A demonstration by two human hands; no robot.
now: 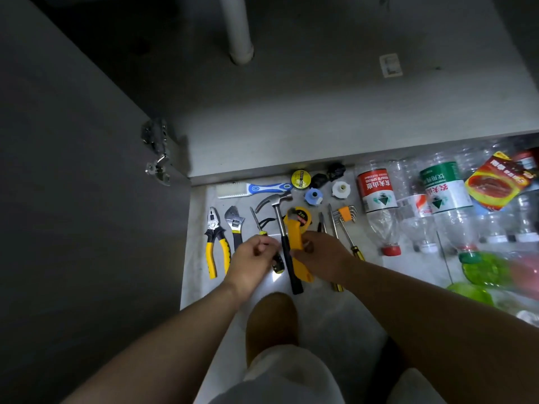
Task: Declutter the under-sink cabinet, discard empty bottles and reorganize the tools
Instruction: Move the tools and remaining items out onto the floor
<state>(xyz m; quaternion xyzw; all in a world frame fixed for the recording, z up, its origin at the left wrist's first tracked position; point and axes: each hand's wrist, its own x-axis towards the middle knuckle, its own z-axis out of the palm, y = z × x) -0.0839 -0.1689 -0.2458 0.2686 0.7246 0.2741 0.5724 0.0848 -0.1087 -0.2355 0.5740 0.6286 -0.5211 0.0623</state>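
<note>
Tools lie in a row on the pale floor in front of the open under-sink cabinet (320, 112). My left hand (252, 259) curls its fingers round the black-and-yellow handle of a screwdriver (278, 263) left of the hammer (284, 228). My right hand (322, 253) holds a long yellow utility knife (297, 243), which lies across the hammer's right side, below a yellow tape measure (302, 217). Empty plastic bottles (377, 199) lie in a heap to the right.
Pliers (214, 243), an adjustable wrench (234, 223), a brush (253, 189), a tape roll (299, 178), two plastic nuts (313, 196), hex keys (345, 214) and more screwdrivers (353, 246) lie around. Drain pipe (237, 27) stands in the cabinet. The door (73, 170) hangs open left. My knee (271, 322) is below.
</note>
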